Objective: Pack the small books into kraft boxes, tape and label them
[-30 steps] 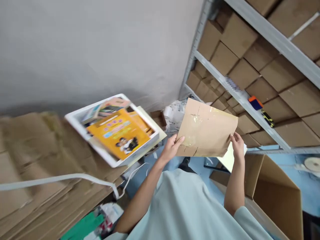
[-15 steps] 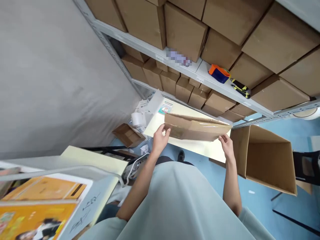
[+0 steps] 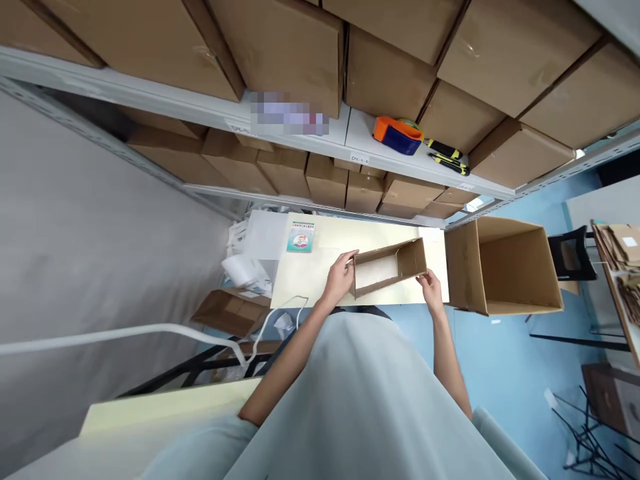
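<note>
A small brown cardboard box (image 3: 414, 259) is spread into a rectangular frame above the pale tabletop (image 3: 320, 267). Through its middle the tabletop shows, so the end facing down appears to be without a bottom. My left hand (image 3: 341, 275) grips its left wall, fingers over the top edge. At the lower right corner, my right hand (image 3: 431, 288) pinches the cardboard between thumb and fingers. Left of the box lies a small printed card or booklet (image 3: 301, 238) with a green and white face.
Shelves of brown boxes (image 3: 383, 60) rise ahead, with an orange and blue tape dispenser (image 3: 399, 135) and utility knives (image 3: 447, 158) on one ledge. A large open carton (image 3: 520, 267) stands right of the table. Another open carton (image 3: 233, 312) and a white roll (image 3: 246, 272) are at left.
The cardboard has gone from nearly flat to an opened rectangular frame, with both hands still on it. The view has turned rightward, showing more of the room there.
</note>
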Demonstrator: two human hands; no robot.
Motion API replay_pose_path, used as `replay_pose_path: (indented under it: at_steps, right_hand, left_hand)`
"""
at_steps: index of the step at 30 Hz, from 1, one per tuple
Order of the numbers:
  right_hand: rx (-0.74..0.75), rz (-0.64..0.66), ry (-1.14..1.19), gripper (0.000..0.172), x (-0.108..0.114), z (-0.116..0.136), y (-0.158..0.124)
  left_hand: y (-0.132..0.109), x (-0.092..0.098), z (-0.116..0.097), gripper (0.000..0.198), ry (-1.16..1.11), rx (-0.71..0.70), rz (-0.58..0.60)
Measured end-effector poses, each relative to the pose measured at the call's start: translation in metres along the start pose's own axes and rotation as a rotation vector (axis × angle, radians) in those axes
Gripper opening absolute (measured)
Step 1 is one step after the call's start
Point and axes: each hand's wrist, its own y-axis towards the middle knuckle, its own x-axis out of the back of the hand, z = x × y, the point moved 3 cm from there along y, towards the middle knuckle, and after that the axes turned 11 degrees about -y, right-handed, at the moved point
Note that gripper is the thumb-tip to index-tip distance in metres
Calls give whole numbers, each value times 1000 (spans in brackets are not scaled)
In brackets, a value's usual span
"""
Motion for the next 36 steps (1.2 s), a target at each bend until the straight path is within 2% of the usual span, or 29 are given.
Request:
replay_pose_path:
  at_steps: [4,9,13,16,18,22,26,29,32,36]
  right_hand:
    - [-106,-112,49,52,10,-3,-17]
    - [-82,-87,-118,63,30,22,-5]
    - [17,-54,-327,52,32,50,23]
    - [56,-24,-494,37,30,65,36]
    - [85,-19,-569,30,32,73,38]
    - [149,-63,-601,27,47,84,31]
    - [186,-63,-560,26,53,86,28]
    - [184,-52,-539,26,47,80,29]
    - [185,-32,-543,24,39,70,27]
    - [176,-61,-562,23,37,58,20]
  left_hand:
    - [-9,11,-5,32,86,54,-10]
    - [-28,26,-29,38,284,112,42]
    - [-39,20,-41,30,492,160,108]
    - [-43,12,-44,14,588,216,66]
    - [-45,7,-51,10,619,195,32]
    - [-40,-3,-74,15,608,81,-51]
    - [-19,-9,-89,15,673,36,-130]
    - [-5,-11,-86,12,751,34,-77]
    - [-5,-11,-81,11,802,-7,-11]
    - [-13,-16,-78,14,793,-44,10]
